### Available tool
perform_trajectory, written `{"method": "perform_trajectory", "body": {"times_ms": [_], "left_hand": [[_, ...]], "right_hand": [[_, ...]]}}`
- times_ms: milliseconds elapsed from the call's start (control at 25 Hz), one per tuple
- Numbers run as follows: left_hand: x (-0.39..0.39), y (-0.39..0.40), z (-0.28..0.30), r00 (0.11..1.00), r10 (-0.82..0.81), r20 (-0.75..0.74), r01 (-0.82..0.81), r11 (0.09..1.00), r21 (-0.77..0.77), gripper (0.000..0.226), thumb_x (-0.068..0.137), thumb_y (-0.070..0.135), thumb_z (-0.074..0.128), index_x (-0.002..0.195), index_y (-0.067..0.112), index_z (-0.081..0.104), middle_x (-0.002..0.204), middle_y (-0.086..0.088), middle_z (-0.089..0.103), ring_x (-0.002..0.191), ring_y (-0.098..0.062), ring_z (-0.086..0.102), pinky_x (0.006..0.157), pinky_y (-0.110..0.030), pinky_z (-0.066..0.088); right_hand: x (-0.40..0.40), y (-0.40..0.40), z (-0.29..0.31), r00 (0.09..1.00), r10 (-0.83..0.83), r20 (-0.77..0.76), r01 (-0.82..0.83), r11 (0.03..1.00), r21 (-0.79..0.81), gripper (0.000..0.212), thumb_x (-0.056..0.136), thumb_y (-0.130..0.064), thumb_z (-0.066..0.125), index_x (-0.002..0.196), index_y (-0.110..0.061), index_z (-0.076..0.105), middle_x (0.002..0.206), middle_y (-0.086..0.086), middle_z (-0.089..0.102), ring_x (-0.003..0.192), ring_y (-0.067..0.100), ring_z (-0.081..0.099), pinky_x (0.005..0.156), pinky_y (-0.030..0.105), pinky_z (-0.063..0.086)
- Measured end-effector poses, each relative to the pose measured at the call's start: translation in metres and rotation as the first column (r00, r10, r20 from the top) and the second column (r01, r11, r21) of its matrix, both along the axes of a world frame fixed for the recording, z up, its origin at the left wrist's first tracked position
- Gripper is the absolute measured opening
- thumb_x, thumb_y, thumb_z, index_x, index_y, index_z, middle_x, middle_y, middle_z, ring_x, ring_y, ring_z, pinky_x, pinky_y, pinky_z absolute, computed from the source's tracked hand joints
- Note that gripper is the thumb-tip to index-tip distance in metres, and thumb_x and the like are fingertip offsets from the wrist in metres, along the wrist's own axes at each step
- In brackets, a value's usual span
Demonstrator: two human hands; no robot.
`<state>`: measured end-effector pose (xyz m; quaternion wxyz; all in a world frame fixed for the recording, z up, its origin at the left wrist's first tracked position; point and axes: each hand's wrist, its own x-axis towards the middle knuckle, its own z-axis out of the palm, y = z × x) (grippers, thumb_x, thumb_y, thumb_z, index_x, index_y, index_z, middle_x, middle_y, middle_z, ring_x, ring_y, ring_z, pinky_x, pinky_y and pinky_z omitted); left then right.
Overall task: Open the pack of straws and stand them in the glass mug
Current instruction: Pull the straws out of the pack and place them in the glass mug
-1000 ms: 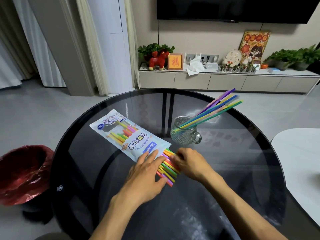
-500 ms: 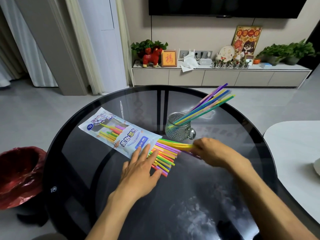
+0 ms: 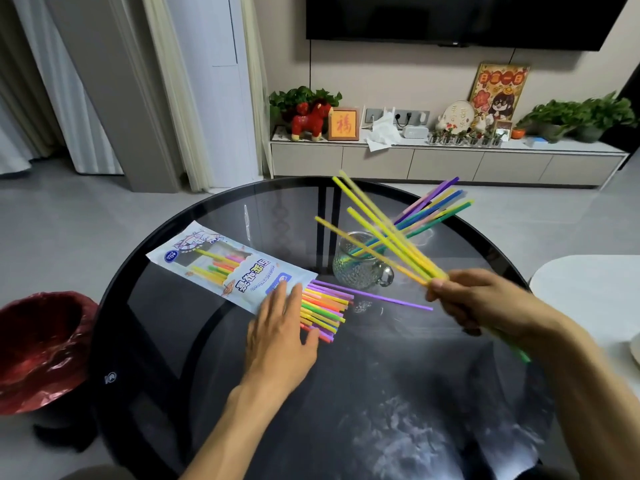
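The right hand (image 3: 485,303) has its grip closed tight around a small bunch of thin yellow plastic straws (image 3: 384,233). The bunch is long and tilted, and its far ends point up toward 11 o'clock from the grip. The bumpy clear glass mug with a handle (image 3: 360,268) sits on the round dark glass surface (image 3: 398,393), just beside the grip at about 9 o'clock and lower down. The right hand is the nearer one to the mug. I think the bunch must tip up straighter and go down ends first into the mug's open top. Other coloured straws (image 3: 433,213) already lean in the mug toward 2 o'clock.

The left hand (image 3: 280,327) lies flat with a wide grip, pressing on the torn-open white and blue plastic straw pack (image 3: 228,265). More straws (image 3: 325,306) stick out of the pack's open end, and one purple straw (image 3: 391,299) lies loose between pack and right hand.
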<state>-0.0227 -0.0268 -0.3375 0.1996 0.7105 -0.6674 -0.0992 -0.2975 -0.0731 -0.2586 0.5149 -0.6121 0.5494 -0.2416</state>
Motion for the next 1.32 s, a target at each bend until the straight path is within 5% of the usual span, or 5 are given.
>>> {"method": "perform_trajectory", "body": {"times_ms": [240, 360, 680, 920, 1320], "left_hand": [[-0.023, 0.020, 0.020, 0.952, -0.107, 0.288, 0.231, 0.867, -0.442, 0.052, 0.065, 0.005, 0.048, 0.114, 0.014, 0.060, 0.116, -0.007, 0.068, 0.116, -0.030, 0.060, 0.112, -0.056, 0.029], [-0.021, 0.023, 0.032, 0.978, -0.156, 0.137, 0.198, 0.901, -0.386, 0.022, 0.071, 0.004, 0.044, 0.084, 0.022, 0.048, 0.069, 0.001, 0.062, 0.066, -0.027, 0.061, 0.069, -0.035, 0.052], [-0.018, 0.020, 0.053, 0.527, -0.317, -0.788, 0.326, 0.932, -0.157, 0.032, 0.089, -0.002, 0.047, 0.082, 0.019, 0.070, 0.094, -0.002, 0.074, 0.088, -0.009, 0.070, 0.079, -0.022, 0.051], [-0.008, 0.011, 0.028, 0.617, -0.055, -0.785, 0.325, 0.927, 0.190, 0.039, 0.086, -0.014, 0.043, 0.084, 0.011, 0.072, 0.098, -0.005, 0.076, 0.093, -0.012, 0.071, 0.079, -0.021, 0.051], [-0.017, 0.012, 0.023, 0.518, 0.087, -0.851, 0.405, 0.851, 0.334, 0.039, 0.074, -0.016, 0.044, 0.095, 0.003, 0.071, 0.095, -0.012, 0.077, 0.095, -0.028, 0.073, 0.090, -0.033, 0.055]], "right_hand": [[0.049, 0.020, 0.014, 0.856, 0.516, 0.024, -0.514, 0.847, 0.136, 0.026, 0.094, -0.029, 0.058, 0.092, -0.006, 0.069, 0.048, 0.000, 0.047, 0.038, 0.009, 0.038, 0.037, 0.019, 0.032], [0.038, 0.016, 0.027, 0.878, 0.397, 0.267, -0.433, 0.897, 0.090, 0.071, 0.083, -0.065, 0.053, 0.111, -0.001, 0.068, 0.065, 0.013, 0.062, 0.048, 0.019, 0.055, 0.044, 0.026, 0.042], [0.066, 0.011, 0.006, 0.876, 0.044, 0.480, -0.001, 0.996, -0.090, 0.024, 0.092, 0.003, 0.053, 0.106, -0.007, 0.069, 0.094, 0.012, 0.074, 0.075, 0.024, 0.072, 0.066, 0.032, 0.060], [0.097, 0.024, -0.003, 0.834, 0.312, 0.455, -0.231, 0.946, -0.227, 0.044, 0.085, 0.007, 0.060, 0.128, -0.003, 0.057, 0.124, 0.012, 0.069, 0.116, 0.020, 0.065, 0.092, 0.026, 0.054], [0.110, 0.022, -0.019, 0.893, 0.206, 0.400, -0.091, 0.953, -0.288, 0.018, 0.079, -0.017, 0.068, 0.094, -0.011, 0.075, 0.091, 0.012, 0.079, 0.086, 0.023, 0.074, 0.080, 0.039, 0.061]]}}
